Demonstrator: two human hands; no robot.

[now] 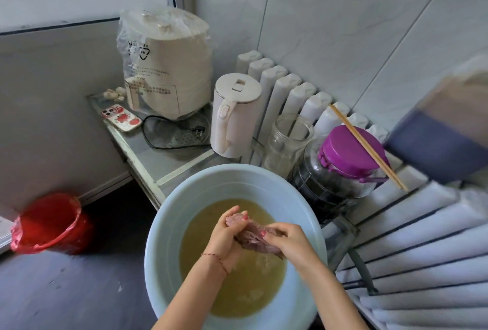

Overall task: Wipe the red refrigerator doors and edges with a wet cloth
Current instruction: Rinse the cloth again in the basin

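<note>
Left hand: the left hand point(226, 233) is curled around one end of a wet, twisted pinkish-purple cloth point(253, 237), with the fingers wrapped over it; a thin red string bracelet point(215, 259) is on the wrist.
Right hand: the right hand point(287, 240) grips the other end of the cloth, fingers closed over it.
Cloth: one, held between both hands above the water, over the middle of the basin.
Basin: one round pale blue plastic basin point(169, 226), holding cloudy yellowish water point(237, 292).
Counter: one low glass-topped counter point(169, 160) stands behind the basin.
Writing: one white electric cooker point(169, 65) sits in a clear plastic bag; the bag shows a recycling triangle and printed lines seen reversed, too small to read.
Kettle: one white electric kettle point(235, 116) on the counter, to the right of the cooker.
Phone: one phone in a red-and-white patterned case point(121, 118), lying flat, to the left of the cooker's black power cord point(169, 134).
Jars: two; one empty clear glass jar point(289, 142), and one glass jar with a purple lid point(351, 151) and dark contents.
Chopsticks: one pair of wooden chopsticks point(368, 147), lying across the purple lid.
Bin: one bin lined with a red plastic bag point(47, 224), on the floor at the left.
Radiator: one white ribbed radiator point(287, 94) along the tiled wall.
</note>
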